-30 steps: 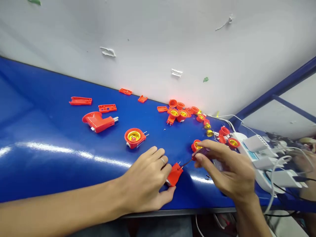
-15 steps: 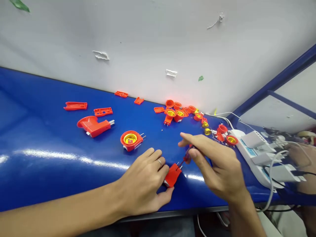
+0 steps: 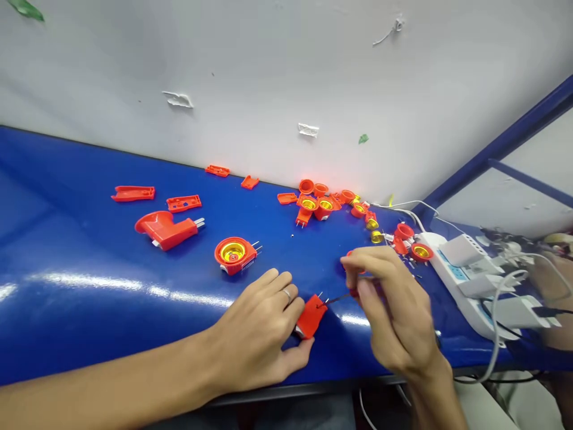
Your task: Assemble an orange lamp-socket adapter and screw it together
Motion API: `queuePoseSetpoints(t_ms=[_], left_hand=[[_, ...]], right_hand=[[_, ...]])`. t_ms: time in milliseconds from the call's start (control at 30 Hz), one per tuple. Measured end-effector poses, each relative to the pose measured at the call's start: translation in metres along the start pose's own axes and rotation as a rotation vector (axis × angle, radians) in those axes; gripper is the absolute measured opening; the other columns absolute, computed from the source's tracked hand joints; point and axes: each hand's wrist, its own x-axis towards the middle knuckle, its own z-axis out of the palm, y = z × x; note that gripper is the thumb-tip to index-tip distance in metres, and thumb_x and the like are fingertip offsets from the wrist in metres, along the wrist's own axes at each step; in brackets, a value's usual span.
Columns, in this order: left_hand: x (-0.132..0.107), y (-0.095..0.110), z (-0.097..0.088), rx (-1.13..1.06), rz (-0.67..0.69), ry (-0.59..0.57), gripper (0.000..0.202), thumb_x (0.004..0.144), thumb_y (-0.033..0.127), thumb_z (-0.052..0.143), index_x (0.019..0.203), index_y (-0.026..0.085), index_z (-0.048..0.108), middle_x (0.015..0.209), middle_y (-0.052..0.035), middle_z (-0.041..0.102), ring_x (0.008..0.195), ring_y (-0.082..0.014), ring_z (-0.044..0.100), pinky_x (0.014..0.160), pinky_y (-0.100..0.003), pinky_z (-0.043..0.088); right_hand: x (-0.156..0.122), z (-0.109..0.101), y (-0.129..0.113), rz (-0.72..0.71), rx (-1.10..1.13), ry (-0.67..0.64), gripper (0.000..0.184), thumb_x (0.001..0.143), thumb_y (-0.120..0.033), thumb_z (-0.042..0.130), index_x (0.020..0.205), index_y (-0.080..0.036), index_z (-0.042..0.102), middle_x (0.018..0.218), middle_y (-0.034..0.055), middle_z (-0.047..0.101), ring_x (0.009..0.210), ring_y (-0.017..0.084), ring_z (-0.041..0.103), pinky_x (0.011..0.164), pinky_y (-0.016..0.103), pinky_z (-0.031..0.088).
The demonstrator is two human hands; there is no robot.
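Note:
My left hand (image 3: 268, 325) presses a red plug-in lamp socket (image 3: 312, 316) against the blue table, its fingers and thumb around the near end. Two metal prongs stick out at the socket's far end; its cup side is hidden. My right hand (image 3: 394, 304) is closed around the handle of a screwdriver (image 3: 339, 298), most of which the fingers cover. The thin shaft lies nearly flat, its tip at the prong end of the socket; whether it touches is unclear. A second socket with a gold-coloured thread (image 3: 233, 252) and a third red socket (image 3: 165, 230) lie to the left.
Red cover pieces (image 3: 133, 193) lie toward the wall. Farther right is a cluster of red sockets and gold threaded shells (image 3: 325, 206). A white power strip (image 3: 461, 286) with chargers and cables takes up the right side. Another person's arm (image 3: 557, 298) shows at the far right.
My right hand has shifted right and tipped the screwdriver from a steep slant to nearly flat. The left hand stays on the socket. The view has moved slightly.

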Motion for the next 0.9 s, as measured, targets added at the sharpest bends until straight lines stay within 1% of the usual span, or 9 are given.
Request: queuePoseSetpoints(t_ms=[100,167,233,333,433,567,667,800,900], left_hand=[[0.001,0.0,0.0,-0.006,-0.004,-0.011,0.016,0.084,0.027,0.067,0.072,0.016,0.064,0.069,-0.0043,0.06,0.074,-0.0229,0.054,0.068,-0.038,0.047],[0.001,0.0,0.0,-0.006,-0.006,-0.015,0.015,0.084,0.027,0.066,0.073,0.016,0.064,0.07,-0.0041,0.06,0.073,-0.0226,0.053,0.067,-0.038,0.045],[0.001,0.0,0.0,-0.004,-0.004,-0.012,0.015,0.084,0.027,0.066,0.074,0.016,0.064,0.07,-0.0042,0.061,0.074,-0.0226,0.054,0.068,-0.038,0.045],[0.001,0.0,0.0,-0.001,-0.011,-0.002,0.013,0.084,0.027,0.066,0.076,0.016,0.065,0.071,-0.0046,0.062,0.074,-0.0229,0.055,0.07,-0.038,0.046],[-0.001,0.0,0.0,-0.011,-0.009,-0.002,0.015,0.084,0.028,0.066,0.075,0.016,0.066,0.07,-0.0045,0.062,0.073,-0.0229,0.055,0.071,-0.038,0.047],[-0.002,-0.001,0.002,-0.014,-0.011,-0.006,0.016,0.081,0.029,0.069,0.074,0.015,0.067,0.07,-0.0049,0.063,0.074,-0.0238,0.056,0.071,-0.039,0.047],[-0.002,-0.002,0.003,-0.011,-0.009,-0.011,0.017,0.081,0.031,0.07,0.073,0.015,0.067,0.07,-0.005,0.063,0.075,-0.0242,0.057,0.073,-0.04,0.048],[-0.003,-0.001,0.003,0.001,-0.013,0.001,0.015,0.08,0.029,0.07,0.074,0.015,0.068,0.071,-0.0054,0.065,0.077,-0.0249,0.058,0.075,-0.041,0.05],[-0.002,0.0,0.002,0.007,-0.014,0.025,0.014,0.08,0.028,0.07,0.076,0.015,0.069,0.074,-0.0062,0.067,0.079,-0.0256,0.059,0.077,-0.041,0.051]], right_hand=[[-0.002,-0.002,0.0,0.145,0.163,-0.128,0.031,0.103,-0.01,0.043,0.131,-0.022,0.051,0.11,0.0042,0.065,0.095,0.011,0.068,0.085,0.027,0.059],[-0.001,-0.003,0.0,0.169,0.18,-0.165,0.033,0.103,-0.012,0.05,0.133,-0.025,0.051,0.109,0.0006,0.071,0.091,0.009,0.072,0.084,0.023,0.06],[0.001,-0.002,0.001,0.135,0.098,-0.104,0.032,0.099,-0.015,0.063,0.128,-0.026,0.056,0.101,-0.0026,0.076,0.08,0.009,0.074,0.077,0.02,0.06],[0.004,0.0,0.0,0.01,-0.14,0.065,0.02,0.09,-0.025,0.079,0.105,-0.025,0.067,0.079,-0.005,0.075,0.058,0.009,0.067,0.06,0.021,0.055],[0.006,0.001,-0.001,-0.055,-0.198,0.111,0.009,0.095,-0.02,0.07,0.105,-0.022,0.07,0.087,0.0011,0.076,0.07,0.012,0.07,0.06,0.023,0.054],[0.007,-0.001,-0.003,-0.038,-0.116,0.066,0.035,0.1,-0.01,0.053,0.13,-0.02,0.068,0.111,0.0092,0.072,0.094,0.017,0.073,0.078,0.03,0.059],[0.008,0.0,-0.004,-0.017,-0.099,0.101,0.038,0.096,-0.009,0.062,0.131,-0.025,0.069,0.101,0.0034,0.076,0.083,0.015,0.073,0.074,0.027,0.059],[0.009,0.008,-0.003,-0.029,-0.284,0.27,0.021,0.089,-0.012,0.076,0.105,-0.026,0.074,0.077,-0.0031,0.075,0.058,0.011,0.064,0.059,0.025,0.052],[0.009,0.01,-0.002,-0.102,-0.329,0.254,0.02,0.092,-0.008,0.068,0.106,-0.022,0.071,0.079,-0.0003,0.074,0.061,0.011,0.063,0.059,0.026,0.05]])
